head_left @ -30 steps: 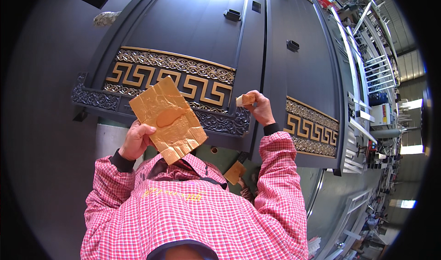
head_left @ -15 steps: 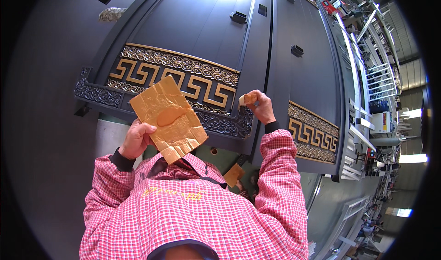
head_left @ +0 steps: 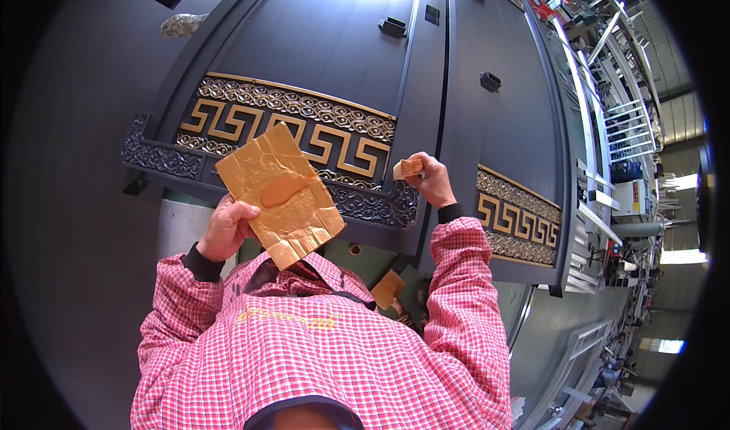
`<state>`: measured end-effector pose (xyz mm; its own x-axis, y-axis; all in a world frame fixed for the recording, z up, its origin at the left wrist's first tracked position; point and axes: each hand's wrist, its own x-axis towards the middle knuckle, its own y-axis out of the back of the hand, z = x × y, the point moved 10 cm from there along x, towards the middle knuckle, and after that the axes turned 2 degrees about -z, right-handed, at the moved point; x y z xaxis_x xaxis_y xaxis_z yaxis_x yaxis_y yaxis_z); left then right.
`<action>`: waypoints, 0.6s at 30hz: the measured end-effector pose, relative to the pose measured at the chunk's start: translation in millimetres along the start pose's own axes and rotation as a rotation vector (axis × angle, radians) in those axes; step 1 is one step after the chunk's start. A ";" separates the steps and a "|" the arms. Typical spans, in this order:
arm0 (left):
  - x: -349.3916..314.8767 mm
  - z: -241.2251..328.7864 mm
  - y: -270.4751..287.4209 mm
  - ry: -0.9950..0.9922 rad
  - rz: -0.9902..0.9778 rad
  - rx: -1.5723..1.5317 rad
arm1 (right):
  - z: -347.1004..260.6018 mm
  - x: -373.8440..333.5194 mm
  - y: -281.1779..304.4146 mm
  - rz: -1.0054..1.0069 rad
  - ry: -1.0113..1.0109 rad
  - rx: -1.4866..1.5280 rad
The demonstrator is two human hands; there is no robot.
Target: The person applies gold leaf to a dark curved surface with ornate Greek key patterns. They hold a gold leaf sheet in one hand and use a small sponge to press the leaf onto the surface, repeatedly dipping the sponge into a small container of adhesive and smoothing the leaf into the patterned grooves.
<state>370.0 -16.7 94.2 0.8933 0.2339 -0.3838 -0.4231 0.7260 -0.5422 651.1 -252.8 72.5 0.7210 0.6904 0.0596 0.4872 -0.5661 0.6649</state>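
Note:
My left hand [head_left: 230,226] grips the lower left edge of a gold-coated board [head_left: 295,225], thumb on top. A smooth patch of gold paint [head_left: 283,192] lies in the middle of its creased face. Between the fingers of my right hand [head_left: 435,184] is a small pale block, apparently a sponge [head_left: 408,168], with an orange-gold stained face. It hovers by the right end of the dark door panel's [head_left: 334,34] ornament. There, a gold key-pattern band [head_left: 353,152] runs between scrollwork strips, above a dark carved corner trim [head_left: 380,208]. I cannot tell whether the sponge touches the panel.
To the right lies a second dark panel [head_left: 502,118] with a similar gold band [head_left: 521,221]. Black brackets [head_left: 392,27] stick up from both panels. White metal frames [head_left: 630,133] and workshop clutter stand at the far right. A small gold-coloured piece [head_left: 388,290] shows below, beside my right sleeve.
My right hand has turned slightly, so more of the sponge's stained face shows. My left hand and the board stay nearly still.

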 end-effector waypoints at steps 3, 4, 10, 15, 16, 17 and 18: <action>1.1 -4.8 4.3 0.051 -0.048 0.000 | -5.4 -4.9 9.4 0.101 0.030 -0.018; 0.6 -5.4 4.3 0.059 -0.045 -0.007 | -14.8 -5.1 11.5 0.109 0.038 0.018; 3.9 -13.9 -2.2 0.084 -0.108 -0.043 | -71.0 -16.1 18.7 0.132 0.046 0.259; 3.3 -30.5 -6.8 0.171 -0.165 -0.038 | -124.7 -28.3 19.8 0.123 0.097 0.245; 3.3 -30.9 -7.5 0.171 -0.180 -0.050 | -137.7 -30.7 19.4 0.124 0.107 0.259; 3.2 -28.8 -8.6 0.157 -0.184 -0.038 | -150.3 -33.6 19.2 0.128 0.112 0.269; 2.5 -25.1 -10.1 0.144 -0.189 -0.025 | -162.7 -34.6 16.6 0.118 0.132 0.272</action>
<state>372.7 -39.7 79.9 0.9269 -0.0002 -0.3754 -0.2559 0.7312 -0.6324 554.1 -212.8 202.6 0.7190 0.6550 0.2322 0.5305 -0.7332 0.4255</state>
